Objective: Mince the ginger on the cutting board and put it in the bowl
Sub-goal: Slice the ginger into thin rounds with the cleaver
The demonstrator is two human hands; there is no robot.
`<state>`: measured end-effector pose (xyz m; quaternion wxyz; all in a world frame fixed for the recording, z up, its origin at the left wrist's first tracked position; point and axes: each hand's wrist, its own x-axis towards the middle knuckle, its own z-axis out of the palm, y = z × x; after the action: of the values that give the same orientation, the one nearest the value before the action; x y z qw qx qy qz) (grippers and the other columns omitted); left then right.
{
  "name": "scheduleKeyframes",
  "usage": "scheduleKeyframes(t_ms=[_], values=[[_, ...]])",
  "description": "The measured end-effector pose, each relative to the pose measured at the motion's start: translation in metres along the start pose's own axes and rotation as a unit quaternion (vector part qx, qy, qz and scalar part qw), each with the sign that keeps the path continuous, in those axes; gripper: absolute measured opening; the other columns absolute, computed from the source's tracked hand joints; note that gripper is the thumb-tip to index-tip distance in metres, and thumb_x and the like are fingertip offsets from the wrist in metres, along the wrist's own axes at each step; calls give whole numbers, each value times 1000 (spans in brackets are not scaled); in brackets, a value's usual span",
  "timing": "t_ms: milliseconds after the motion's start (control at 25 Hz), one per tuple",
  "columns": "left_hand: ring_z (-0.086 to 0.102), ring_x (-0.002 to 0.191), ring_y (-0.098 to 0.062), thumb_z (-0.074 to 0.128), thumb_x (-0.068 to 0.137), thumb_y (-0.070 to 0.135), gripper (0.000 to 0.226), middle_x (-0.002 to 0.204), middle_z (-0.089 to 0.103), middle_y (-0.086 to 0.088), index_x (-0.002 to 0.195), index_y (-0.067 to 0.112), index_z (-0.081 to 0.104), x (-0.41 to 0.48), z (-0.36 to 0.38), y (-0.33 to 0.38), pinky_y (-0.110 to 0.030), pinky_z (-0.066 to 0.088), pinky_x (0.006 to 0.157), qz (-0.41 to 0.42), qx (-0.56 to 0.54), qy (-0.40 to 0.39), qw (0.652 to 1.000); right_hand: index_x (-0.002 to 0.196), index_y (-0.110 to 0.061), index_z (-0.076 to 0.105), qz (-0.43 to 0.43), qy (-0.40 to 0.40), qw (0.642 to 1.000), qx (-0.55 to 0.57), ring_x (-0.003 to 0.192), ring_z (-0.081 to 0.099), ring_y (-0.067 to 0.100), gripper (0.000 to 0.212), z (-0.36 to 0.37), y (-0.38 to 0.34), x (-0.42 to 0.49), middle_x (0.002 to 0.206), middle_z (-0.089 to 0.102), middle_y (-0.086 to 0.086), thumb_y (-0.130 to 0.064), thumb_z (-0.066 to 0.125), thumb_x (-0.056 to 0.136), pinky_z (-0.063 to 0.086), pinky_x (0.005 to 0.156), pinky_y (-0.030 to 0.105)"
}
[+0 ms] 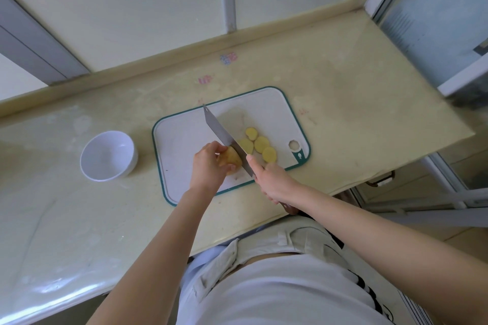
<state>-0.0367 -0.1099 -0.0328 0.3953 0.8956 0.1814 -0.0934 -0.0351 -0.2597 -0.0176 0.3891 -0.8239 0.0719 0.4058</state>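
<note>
A white cutting board (184, 140) with a green rim lies on the beige counter. My left hand (208, 166) grips a yellow ginger piece (232, 159) on the board. My right hand (272, 182) grips the handle of a cleaver (224, 134), index finger along the blade's spine. The blade stands on edge against the ginger's right side. Several round ginger slices (260, 145) lie to the right of the blade. A white bowl (108, 157) with nothing in it stands on the counter left of the board.
The beige counter (343, 87) runs to a raised back ledge under a window. Its front edge runs close to my body, and its right end drops off near a drawer handle (380, 179). Faint stickers (228, 58) mark the counter behind the board.
</note>
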Motion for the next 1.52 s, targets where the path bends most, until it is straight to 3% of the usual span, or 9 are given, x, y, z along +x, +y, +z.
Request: scheduleKeyframes(t_ms=[160, 320, 520, 640, 840, 1200, 1520], values=[[56, 93, -20, 77, 72, 7, 37, 106, 60, -5, 105, 10, 60, -3, 0, -1, -23, 41, 75, -4, -16, 4, 1000, 56, -14, 29, -25, 44, 999, 5, 47, 36, 21, 63, 11, 6, 7, 54, 36, 5, -60, 26, 99, 35, 51, 29], [54, 92, -18, 77, 73, 8, 36, 107, 59, -4, 104, 11, 60, -3, 0, -2, -23, 41, 75, -4, -17, 3, 1000, 58, -16, 28, -29, 26, 999, 4, 44, 31, 18, 61, 6, 6, 11, 54, 32, 3, -61, 23, 99, 29, 45, 27], [53, 94, -18, 75, 76, 10, 35, 108, 57, -4, 107, 11, 58, -6, 0, -1, -22, 41, 75, -9, -28, -1, 1000, 66, -19, 31, -1, -13, 997, 78, 38, 23, 12, 57, -7, 11, 14, 47, 27, -6, -68, 27, 94, 22, 38, 20], [50, 93, -15, 74, 77, 10, 36, 110, 57, -4, 109, 12, 57, -6, 0, -1, -21, 39, 76, -14, -33, 2, 999, 64, -19, 31, 2, 2, 995, 103, 37, 21, 12, 56, -16, 13, 11, 45, 26, -7, -65, 30, 95, 19, 38, 18], [50, 94, -16, 75, 76, 11, 37, 111, 57, -4, 108, 14, 57, -5, 1, -5, -22, 40, 76, -23, -49, 3, 999, 64, -20, 30, -10, 26, 994, 107, 40, 21, 13, 55, -23, 8, 6, 46, 26, -6, -65, 31, 96, 18, 40, 19], [54, 96, -17, 77, 73, 9, 41, 107, 59, -3, 111, 11, 61, -8, 8, -10, -22, 44, 80, -5, -53, 46, 998, 66, -23, 26, -45, -11, 994, 101, 40, 17, 12, 50, -25, -11, -25, 52, 21, -4, -62, 37, 95, 16, 39, 20], [56, 92, -17, 77, 73, 8, 33, 99, 63, -2, 100, 13, 60, -11, 9, -9, -25, 47, 80, -7, -67, 60, 996, 63, -22, 25, -36, -17, 996, 77, 41, 16, 12, 51, -26, -5, -44, 51, 21, -5, -59, 37, 97, 15, 39, 20]])
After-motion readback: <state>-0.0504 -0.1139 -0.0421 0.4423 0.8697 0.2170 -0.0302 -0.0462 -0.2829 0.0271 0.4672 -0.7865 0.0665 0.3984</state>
